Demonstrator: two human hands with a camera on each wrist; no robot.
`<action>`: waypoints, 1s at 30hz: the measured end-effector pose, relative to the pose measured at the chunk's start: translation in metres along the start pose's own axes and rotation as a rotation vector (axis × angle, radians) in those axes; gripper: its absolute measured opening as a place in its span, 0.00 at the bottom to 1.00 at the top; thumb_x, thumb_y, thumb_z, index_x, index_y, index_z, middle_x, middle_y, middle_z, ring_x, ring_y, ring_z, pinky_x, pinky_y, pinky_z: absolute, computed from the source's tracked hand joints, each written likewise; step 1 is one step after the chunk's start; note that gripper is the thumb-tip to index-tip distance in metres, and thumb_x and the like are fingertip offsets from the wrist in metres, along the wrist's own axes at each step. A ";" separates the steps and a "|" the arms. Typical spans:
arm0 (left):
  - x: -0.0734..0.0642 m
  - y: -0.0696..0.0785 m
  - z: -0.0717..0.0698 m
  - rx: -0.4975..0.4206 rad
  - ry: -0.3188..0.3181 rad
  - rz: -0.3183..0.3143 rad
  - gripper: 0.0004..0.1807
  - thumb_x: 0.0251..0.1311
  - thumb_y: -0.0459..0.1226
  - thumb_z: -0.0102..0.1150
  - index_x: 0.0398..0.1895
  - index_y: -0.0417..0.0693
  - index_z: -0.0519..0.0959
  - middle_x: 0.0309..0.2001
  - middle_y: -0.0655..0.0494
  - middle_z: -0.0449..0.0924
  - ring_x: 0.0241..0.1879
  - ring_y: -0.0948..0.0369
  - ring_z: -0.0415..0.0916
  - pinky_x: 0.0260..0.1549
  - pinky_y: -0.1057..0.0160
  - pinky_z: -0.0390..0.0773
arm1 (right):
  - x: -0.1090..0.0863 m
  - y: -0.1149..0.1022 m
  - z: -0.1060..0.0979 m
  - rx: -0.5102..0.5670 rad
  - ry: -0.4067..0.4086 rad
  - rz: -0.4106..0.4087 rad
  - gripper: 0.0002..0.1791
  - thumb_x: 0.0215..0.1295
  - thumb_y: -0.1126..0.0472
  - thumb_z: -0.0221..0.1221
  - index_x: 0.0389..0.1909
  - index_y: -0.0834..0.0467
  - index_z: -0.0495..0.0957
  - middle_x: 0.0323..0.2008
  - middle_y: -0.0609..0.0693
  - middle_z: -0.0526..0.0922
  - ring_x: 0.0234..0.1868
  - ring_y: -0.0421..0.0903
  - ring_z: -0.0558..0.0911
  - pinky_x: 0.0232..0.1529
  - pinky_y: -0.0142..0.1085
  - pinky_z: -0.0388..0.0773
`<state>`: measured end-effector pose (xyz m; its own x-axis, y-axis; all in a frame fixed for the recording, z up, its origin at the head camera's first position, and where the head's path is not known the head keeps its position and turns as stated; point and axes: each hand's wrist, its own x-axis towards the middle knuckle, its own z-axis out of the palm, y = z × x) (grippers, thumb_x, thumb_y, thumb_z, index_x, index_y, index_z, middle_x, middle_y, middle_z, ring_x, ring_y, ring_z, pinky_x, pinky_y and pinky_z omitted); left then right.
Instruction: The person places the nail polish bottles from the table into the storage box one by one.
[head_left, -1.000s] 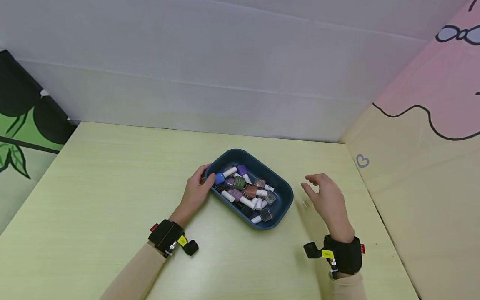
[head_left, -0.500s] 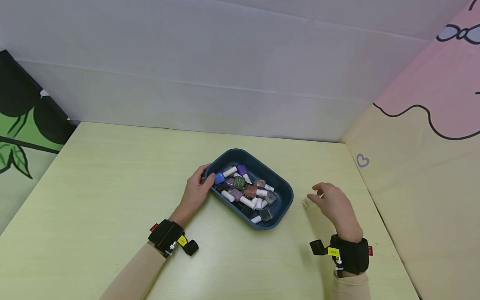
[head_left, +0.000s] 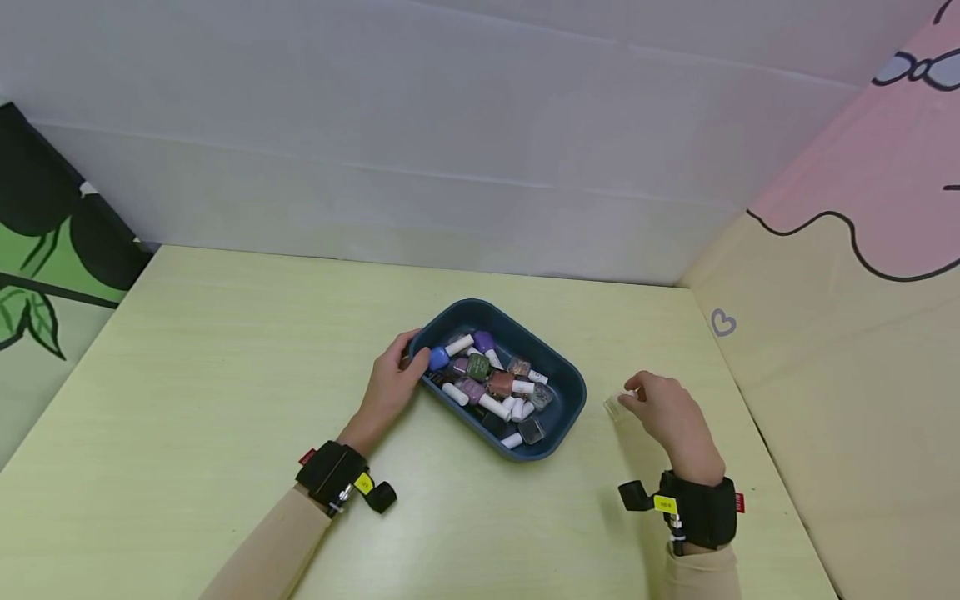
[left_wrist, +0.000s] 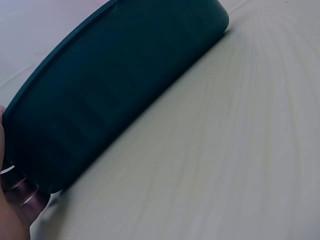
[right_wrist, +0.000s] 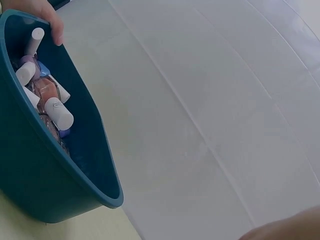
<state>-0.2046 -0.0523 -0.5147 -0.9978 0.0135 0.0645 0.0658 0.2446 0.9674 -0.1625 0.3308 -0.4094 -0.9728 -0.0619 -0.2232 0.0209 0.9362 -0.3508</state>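
Observation:
A dark blue-teal plastic basin (head_left: pixel 558 358) holds several nail polish bottles (head_left: pixel 478 367) with white caps, in blue, purple, green, copper and dark shades. My left hand (head_left: pixel 392 377) grips the basin's left end, thumb over the rim and fingers outside; the left wrist view shows those fingers (left_wrist: pixel 35 205) under the end wall. To the right of the basin, a small clear nail polish bottle (head_left: pixel 615 408) lies on the table. My right hand (head_left: pixel 670 417) pinches its pale end between thumb and forefinger. Only a sliver of the right hand (right_wrist: pixel 290 227) shows in the right wrist view.
Everything stands on a pale wood-grain table (head_left: pixel 247 375). A white wall panel (head_left: pixel 420 150) rises along the back edge, and a decorated panel (head_left: pixel 832 358) borders the right side. Wrist camera straps (head_left: pixel 701 508) sit on both forearms.
My right hand has moved a little down and to the right, and its thumb and forefinger have come together on the clear nail polish bottle. The left hand and basin stay in place.

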 end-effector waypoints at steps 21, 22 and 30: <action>0.000 -0.001 0.001 0.006 -0.003 0.010 0.24 0.75 0.41 0.54 0.69 0.40 0.72 0.64 0.39 0.77 0.55 0.49 0.77 0.56 0.55 0.77 | 0.000 0.000 0.003 -0.007 0.020 0.000 0.12 0.73 0.63 0.62 0.48 0.69 0.80 0.38 0.61 0.84 0.33 0.51 0.77 0.36 0.45 0.79; 0.000 -0.001 0.001 0.004 -0.002 0.011 0.24 0.75 0.41 0.54 0.69 0.40 0.72 0.63 0.39 0.77 0.55 0.49 0.77 0.55 0.55 0.78 | 0.000 0.000 0.003 -0.008 0.026 -0.001 0.12 0.73 0.63 0.62 0.48 0.69 0.80 0.38 0.61 0.84 0.33 0.51 0.77 0.36 0.45 0.79; -0.001 -0.001 0.000 -0.002 0.008 0.018 0.23 0.76 0.41 0.54 0.69 0.40 0.73 0.62 0.39 0.78 0.53 0.50 0.77 0.51 0.67 0.76 | 0.002 -0.001 0.003 -0.022 0.154 -0.045 0.11 0.71 0.65 0.63 0.47 0.70 0.81 0.36 0.61 0.85 0.30 0.51 0.77 0.32 0.42 0.77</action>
<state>-0.2040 -0.0522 -0.5155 -0.9964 0.0096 0.0838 0.0836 0.2427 0.9665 -0.1636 0.3290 -0.4120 -0.9965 -0.0514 -0.0652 -0.0265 0.9411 -0.3371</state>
